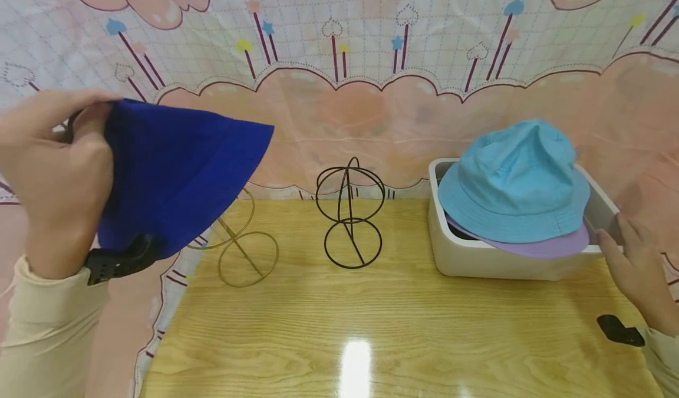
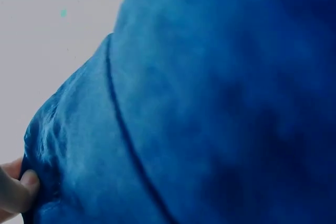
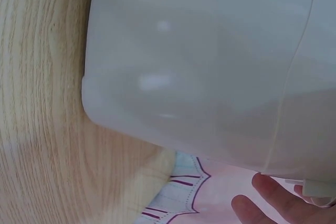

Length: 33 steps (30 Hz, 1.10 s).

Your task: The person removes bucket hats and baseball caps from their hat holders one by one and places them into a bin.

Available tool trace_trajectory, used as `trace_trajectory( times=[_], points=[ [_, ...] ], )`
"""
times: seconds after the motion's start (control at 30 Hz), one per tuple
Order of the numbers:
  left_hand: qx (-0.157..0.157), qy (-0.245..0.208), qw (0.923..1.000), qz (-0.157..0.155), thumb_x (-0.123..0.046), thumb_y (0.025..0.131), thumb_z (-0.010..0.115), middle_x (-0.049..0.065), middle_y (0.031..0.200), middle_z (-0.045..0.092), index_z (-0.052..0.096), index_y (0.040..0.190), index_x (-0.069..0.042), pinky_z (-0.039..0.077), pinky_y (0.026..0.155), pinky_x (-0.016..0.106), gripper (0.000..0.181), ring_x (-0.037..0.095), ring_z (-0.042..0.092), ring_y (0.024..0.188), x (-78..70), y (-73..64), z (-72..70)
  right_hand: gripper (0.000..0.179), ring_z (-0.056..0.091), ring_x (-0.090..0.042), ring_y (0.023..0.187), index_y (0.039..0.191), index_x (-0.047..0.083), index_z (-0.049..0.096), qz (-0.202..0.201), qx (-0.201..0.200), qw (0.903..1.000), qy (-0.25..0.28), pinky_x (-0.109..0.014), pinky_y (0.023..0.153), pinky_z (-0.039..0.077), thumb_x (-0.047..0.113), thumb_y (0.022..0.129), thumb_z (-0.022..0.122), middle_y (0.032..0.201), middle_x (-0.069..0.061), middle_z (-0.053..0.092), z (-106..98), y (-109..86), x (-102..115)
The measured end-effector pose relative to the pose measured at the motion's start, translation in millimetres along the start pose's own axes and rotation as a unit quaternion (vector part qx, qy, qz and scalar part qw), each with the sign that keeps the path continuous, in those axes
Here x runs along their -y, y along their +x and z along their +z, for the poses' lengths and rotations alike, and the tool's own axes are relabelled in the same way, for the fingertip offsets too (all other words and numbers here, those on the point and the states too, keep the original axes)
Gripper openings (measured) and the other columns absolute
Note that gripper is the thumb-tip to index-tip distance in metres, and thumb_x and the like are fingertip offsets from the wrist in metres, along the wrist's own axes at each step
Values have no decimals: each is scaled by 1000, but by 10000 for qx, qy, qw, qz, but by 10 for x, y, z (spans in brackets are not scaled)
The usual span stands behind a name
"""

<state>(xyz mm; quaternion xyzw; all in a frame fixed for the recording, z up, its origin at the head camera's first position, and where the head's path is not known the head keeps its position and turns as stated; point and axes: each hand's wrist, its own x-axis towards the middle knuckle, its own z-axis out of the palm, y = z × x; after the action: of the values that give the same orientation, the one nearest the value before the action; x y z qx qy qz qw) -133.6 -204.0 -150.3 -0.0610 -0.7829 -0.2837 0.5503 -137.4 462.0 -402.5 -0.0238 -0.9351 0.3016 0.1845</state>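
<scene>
A dark blue bucket hat (image 1: 185, 168) hangs in the air at the left, tilted, its wide edge facing lower right. My left hand (image 1: 63, 156) grips its left side, the thumb bent against the fabric. In the left wrist view the blue cloth (image 2: 157, 98) fills most of the picture, and the thumb (image 2: 30, 179) pinches its edge. My right hand (image 1: 636, 262) rests at the right front corner of a white bin (image 1: 493, 262), fingers extended along its rim. A light blue bucket hat (image 1: 514, 186) lies in the bin over a purple hat (image 1: 551, 246).
A black wire stand (image 1: 350, 218) stands at the back middle of the wooden table (image 1: 371, 309). Left of it, a gold wire stand (image 1: 236, 242) is partly hidden behind the blue hat. A patterned cloth (image 1: 345, 109) hangs behind the table.
</scene>
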Motion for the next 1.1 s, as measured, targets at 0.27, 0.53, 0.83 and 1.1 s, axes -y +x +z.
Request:
trace_trajectory(
  times=[0.27, 0.53, 0.83, 1.1],
  points=[
    [-460, -983, 9919, 663, 1, 86, 58, -1, 80, 72, 79, 81, -12, 42, 71, 16, 26, -1, 60, 73, -493, 238, 627, 60, 23, -61, 119, 143, -15, 15, -60, -103, 9999, -3, -75, 87, 23, 17, 98, 39, 141, -42, 17, 32, 6, 7],
    [-299, -1636, 9825, 833, 7, 85, 57, 3, 82, 72, 77, 82, -4, 46, 75, 20, 23, 8, 65, 78, -861, 184, 1255, 61, 24, -61, 116, 145, -12, 13, -116, -50, 9999, 16, -75, 86, 22, 18, 98, 39, 141, -42, 16, 79, -26, 51],
    [653, -1271, 9877, 636, 1, 88, 51, 1, 90, 72, 77, 91, -10, 44, 81, 19, 29, 12, 64, 91, -1439, 60, 1897, 61, 26, -58, 111, 146, -10, 12, -49, -22, 10000, -60, -76, 83, 24, 19, 98, 38, 141, -42, 16, 51, -47, 80],
    [1537, -1044, 9800, 719, -3, 89, 47, -6, 101, 70, 75, 103, -19, 46, 76, 18, 35, 7, 60, 99, -1946, -65, 2393, 61, 23, -60, 119, 146, -10, 13, -43, -4, 9999, 94, -75, 91, 20, 18, 98, 38, 144, -40, 14, 31, -56, 73]
  ],
)
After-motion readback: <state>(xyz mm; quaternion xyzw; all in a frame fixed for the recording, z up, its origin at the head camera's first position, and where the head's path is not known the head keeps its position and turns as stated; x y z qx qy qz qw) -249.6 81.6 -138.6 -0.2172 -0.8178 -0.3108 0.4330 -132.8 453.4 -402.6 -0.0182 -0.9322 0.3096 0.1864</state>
